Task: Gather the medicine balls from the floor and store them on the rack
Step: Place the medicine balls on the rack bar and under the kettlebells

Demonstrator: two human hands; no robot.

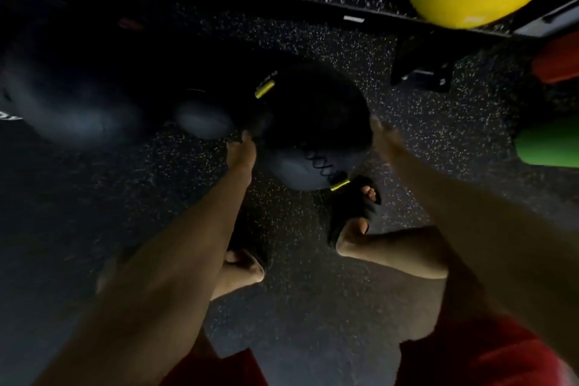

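Left hand (239,150), right hand (383,135) press black medicine ball (313,122); label unreadable.

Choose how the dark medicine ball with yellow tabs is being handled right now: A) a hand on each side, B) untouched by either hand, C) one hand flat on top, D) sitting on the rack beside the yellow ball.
A: the left hand and the right hand lie against opposite sides of the medicine ball.

One head-worn camera looks steeply down, close over the speckled floor (313,260).
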